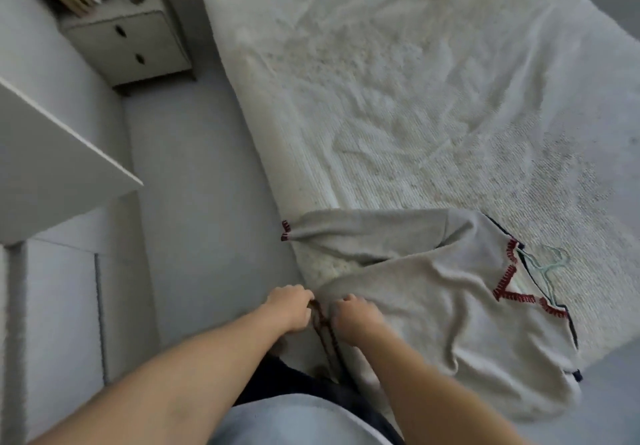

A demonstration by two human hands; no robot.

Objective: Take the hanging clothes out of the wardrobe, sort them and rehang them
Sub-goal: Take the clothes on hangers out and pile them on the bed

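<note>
A grey sweater (pixel 426 306) with red stitching at the neck and cuff lies spread across the near corner of the bed (pixel 398 98). A pale green hanger (pixel 547 264) lies at its neckline. My left hand (pixel 289 307) and my right hand (pixel 353 318) sit close together at the sweater's bottom hem, at the mattress edge. Both have curled fingers that pinch the red-stitched hem between them. One sleeve reaches left, its cuff (pixel 286 230) hanging over the side of the bed.
A grey nightstand (pixel 128 42) with two drawers stands at the head of the bed. An open white wardrobe door (pixel 62 153) juts out at the left. Pale carpet (pixel 201 202) runs between the wardrobe and the bed.
</note>
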